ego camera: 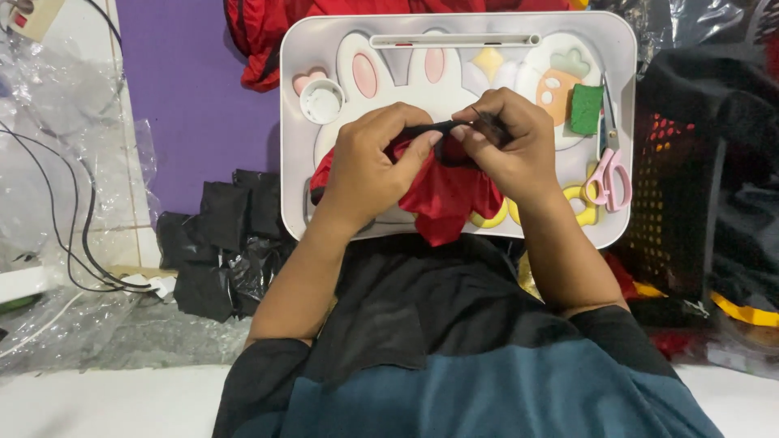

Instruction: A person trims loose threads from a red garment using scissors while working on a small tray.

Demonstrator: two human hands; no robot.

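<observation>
The person's left hand (pixel 369 170) and right hand (pixel 507 146) meet over a white tray (pixel 296 97) printed with a rabbit and a carrot. Both hands are closed on a bunched red cloth (pixel 446 199), which rests on the near half of the tray and hangs a little over its near edge. Between the fingertips of the two hands runs a short black strip (pixel 438 127) (whether it is a band or an edge of fabric cannot be told), pinched by the left thumb and forefinger at one end and by the right fingers at the other. The hands are almost touching at that point.

On the tray's left sits a small round white cup (pixel 322 101). At the tray's right lie a green square (pixel 586 108) and, just beside it, pink-handled scissors (pixel 610 166) with the blades pointing away from the person. A yellow ring (pixel 583 212) shows by the right wrist, partly hidden. A long white slot (pixel 454 40) runs along the far edge of the tray.

Left of the tray, a heap of black cloth pieces (pixel 223 243) lies on the floor beside a purple mat (pixel 195 89). More red fabric (pixel 260 40) is bundled beyond the tray, and a dark perforated basket (pixel 673 186) stands to the right
</observation>
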